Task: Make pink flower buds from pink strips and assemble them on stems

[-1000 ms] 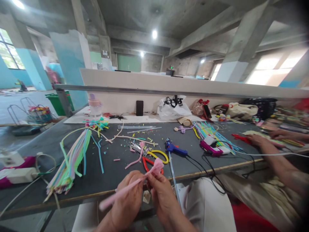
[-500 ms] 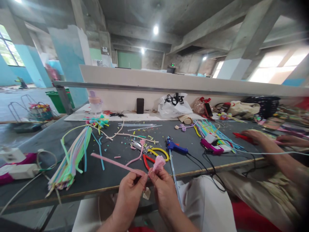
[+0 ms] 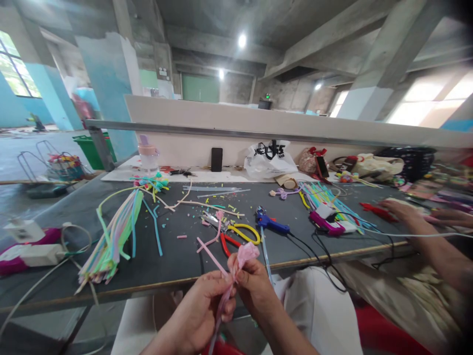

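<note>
In front of the table edge, my left hand (image 3: 207,303) pinches a pink pipe cleaner (image 3: 212,256) close to my right fingers. One end of the strip points up and left over the table, and a length hangs below my hands. My right hand (image 3: 256,286) is closed on a pink pipe-cleaner flower (image 3: 247,253), its bunched petals showing above the thumb. Both sets of fingertips nearly meet at the flower's base, partly hiding it. Just beyond lie scissors (image 3: 246,233) with yellow and red handles and a curved pink stem (image 3: 219,228).
A blue glue gun (image 3: 272,223) with a black cord lies to the right. A bundle of pastel pipe cleaners (image 3: 117,231) is at left, near white plugs (image 3: 42,254). A phone (image 3: 217,159) stands at the back. A co-worker's hand (image 3: 401,209) is at far right.
My left hand has turned and come closer to the right. The pink strip has swung from pointing left to pointing up-left, and a length now hangs below my hands.
</note>
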Demonstrator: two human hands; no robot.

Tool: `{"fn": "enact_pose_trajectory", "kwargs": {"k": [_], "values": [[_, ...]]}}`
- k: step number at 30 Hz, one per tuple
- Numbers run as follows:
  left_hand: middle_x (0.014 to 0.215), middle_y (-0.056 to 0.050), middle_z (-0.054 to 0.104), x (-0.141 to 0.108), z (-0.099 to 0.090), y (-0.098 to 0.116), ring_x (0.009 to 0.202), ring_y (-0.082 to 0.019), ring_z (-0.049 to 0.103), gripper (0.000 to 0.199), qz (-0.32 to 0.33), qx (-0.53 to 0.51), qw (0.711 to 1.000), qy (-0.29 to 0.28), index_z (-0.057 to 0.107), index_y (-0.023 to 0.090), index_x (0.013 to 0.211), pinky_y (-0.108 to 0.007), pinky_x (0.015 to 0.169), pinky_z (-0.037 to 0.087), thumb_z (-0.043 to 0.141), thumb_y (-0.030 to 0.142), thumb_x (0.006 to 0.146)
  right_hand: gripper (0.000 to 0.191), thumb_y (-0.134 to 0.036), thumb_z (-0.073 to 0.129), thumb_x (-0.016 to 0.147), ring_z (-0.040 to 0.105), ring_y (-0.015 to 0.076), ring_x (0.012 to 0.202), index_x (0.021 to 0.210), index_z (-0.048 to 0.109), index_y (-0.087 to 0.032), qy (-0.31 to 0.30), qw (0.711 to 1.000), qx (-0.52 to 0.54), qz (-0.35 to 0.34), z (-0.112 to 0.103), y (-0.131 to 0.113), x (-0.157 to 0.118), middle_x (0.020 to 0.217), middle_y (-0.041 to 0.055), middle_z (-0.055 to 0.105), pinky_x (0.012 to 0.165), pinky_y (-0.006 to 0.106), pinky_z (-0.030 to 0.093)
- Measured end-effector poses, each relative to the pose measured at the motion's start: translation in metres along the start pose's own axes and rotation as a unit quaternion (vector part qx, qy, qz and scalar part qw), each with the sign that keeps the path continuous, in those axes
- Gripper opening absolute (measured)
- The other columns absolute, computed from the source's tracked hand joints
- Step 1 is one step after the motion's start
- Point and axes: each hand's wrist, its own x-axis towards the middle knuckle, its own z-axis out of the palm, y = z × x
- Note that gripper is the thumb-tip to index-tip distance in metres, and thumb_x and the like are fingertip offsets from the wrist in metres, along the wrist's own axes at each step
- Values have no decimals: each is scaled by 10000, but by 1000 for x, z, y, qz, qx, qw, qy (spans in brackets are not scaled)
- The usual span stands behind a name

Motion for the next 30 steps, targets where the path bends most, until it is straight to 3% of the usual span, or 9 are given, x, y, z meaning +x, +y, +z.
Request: {"fn": "enact_pose_trajectory", "kwargs": {"k": [3,6,9,12,14,16,20,25,30], "values": [[482,47,479,3,1,1,390,-59,381,214,133,143,977,86,560,150,658,-185,408,276,676,329,677,223,-296,816,541,467,101,555,618,656,-161,33,999,10,4,2,4,0,596,-24,547,557,218,382],[547,3,559,5,-5,5,498,-117,479,155,279,320,891,161,616,169,660,-221,499,370,657,311,706,208,-307,796,579,484,106,558,612,654,-159,70,997,2,10,5,11,-1,580,-18,575,586,230,399],[724,-54,648,5,-16,7,709,-185,566,86,383,436,801,149,675,201,697,-270,690,420,619,244,747,208,-302,796,580,500,105,558,600,653,-152,105,994,-21,3,8,14,-4,570,-16,597,608,231,404],[822,-79,674,2,-22,6,823,-217,573,129,404,488,770,84,705,229,762,-302,819,399,581,197,775,223,-306,804,560,530,124,595,624,661,-147,150,987,-55,-1,11,11,-8,604,-1,632,640,251,417],[832,-85,675,1,-21,6,823,-221,573,134,397,481,778,70,711,233,775,-307,823,403,582,198,775,227,-316,796,568,542,139,609,629,663,-142,166,983,-81,1,13,8,-9,613,10,644,648,266,424],[793,-79,671,1,-16,6,774,-213,576,92,391,439,803,97,704,226,734,-295,768,423,614,221,752,227,-321,791,566,549,149,610,636,668,-144,170,980,-101,-3,14,5,-10,615,12,651,645,276,429],[618,-25,617,5,-7,4,566,-153,546,131,307,332,880,148,643,179,643,-239,545,421,674,297,691,219,-308,797,544,548,147,584,636,665,-159,163,980,-113,-19,14,2,-9,613,0,654,615,272,437],[503,32,534,5,-4,3,427,-75,466,218,154,150,972,97,577,145,642,-180,430,336,704,322,643,218,-320,787,561,488,120,510,602,647,-157,109,985,-131,-15,6,2,-6,542,-23,593,527,244,396],[536,35,514,-3,-4,7,405,-55,451,179,16,35,999,18,569,131,677,-176,406,272,702,244,638,198,-295,788,579,486,117,548,636,652,-163,31,992,-122,-27,-6,0,-3,583,-20,576,556,240,385]]}}
